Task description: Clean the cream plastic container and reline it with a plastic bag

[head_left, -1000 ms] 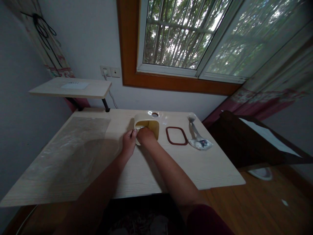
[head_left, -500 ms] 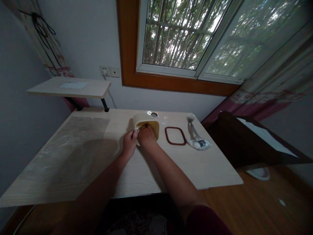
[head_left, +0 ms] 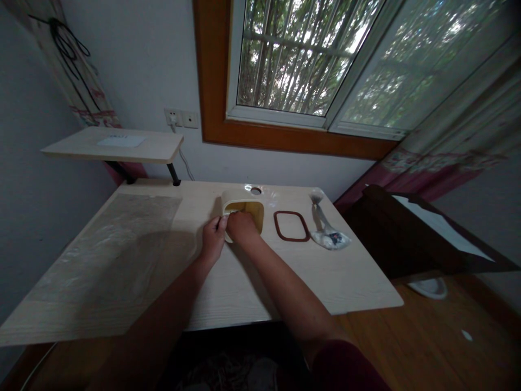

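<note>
A pale yellow rectangular container (head_left: 244, 205) lies on the light wooden table (head_left: 334, 282), its opening turned toward me. My left hand (head_left: 213, 239) is closed on the container's near left rim, fingers pinched. My right hand (head_left: 241, 226) rests over the near edge of the opening with curled fingers; what it holds, if anything, is hidden. A dark red rectangular ring (head_left: 291, 226) lies flat just right of the container.
A crumpled white plastic bag (head_left: 328, 234) lies right of the ring. A clear sheet (head_left: 109, 244) covers the table's left part. A raised shelf (head_left: 114, 144) stands at back left; a dark piece of furniture (head_left: 407, 233) stands right. A small hole (head_left: 255, 190) sits behind the container.
My right hand reached a little deeper into the container's opening half a second ago and has drawn back to the near rim. My left hand stays put.
</note>
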Tool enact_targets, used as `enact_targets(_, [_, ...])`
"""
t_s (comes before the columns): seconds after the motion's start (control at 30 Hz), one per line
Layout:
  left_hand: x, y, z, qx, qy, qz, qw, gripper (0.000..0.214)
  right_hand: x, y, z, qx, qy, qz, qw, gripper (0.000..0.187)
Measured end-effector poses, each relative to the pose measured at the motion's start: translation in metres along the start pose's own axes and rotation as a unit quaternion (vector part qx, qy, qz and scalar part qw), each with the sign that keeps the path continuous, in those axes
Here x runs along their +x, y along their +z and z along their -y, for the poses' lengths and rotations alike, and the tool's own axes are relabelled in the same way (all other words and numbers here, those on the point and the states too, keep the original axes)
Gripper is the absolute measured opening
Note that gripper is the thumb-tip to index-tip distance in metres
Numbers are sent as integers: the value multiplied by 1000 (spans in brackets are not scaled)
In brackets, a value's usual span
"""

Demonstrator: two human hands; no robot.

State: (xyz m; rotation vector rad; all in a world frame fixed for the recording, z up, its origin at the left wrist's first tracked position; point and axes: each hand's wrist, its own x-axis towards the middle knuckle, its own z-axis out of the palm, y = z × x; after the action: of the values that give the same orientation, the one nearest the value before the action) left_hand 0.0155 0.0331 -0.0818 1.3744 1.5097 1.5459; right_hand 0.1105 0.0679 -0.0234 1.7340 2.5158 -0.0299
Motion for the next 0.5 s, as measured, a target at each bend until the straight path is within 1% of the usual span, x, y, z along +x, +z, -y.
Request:
enact_targets(0.1, [0, -1, -2, -2, 0, 3, 1000, 41, -1, 1, -2, 0, -10, -25, 1000, 39])
enact_targets(0.2, [1, -2, -1, -5, 1, -5, 1000, 41, 0, 0, -5, 2, -37, -47, 998, 38])
enact_targets(0.27, [2, -2, 0, -12, -1, -5, 1000, 42, 2, 0, -8, 2, -53, -38, 998, 38])
enact_targets(0.4, [2, -3, 1, -26, -4, 2, 1000, 42, 6, 1, -12, 9, -71, 6, 997, 41])
enact_targets(0.5, [3, -3, 3, -36, -2, 1, 999, 43, 10, 2, -14, 20, -86, 9, 996, 42])
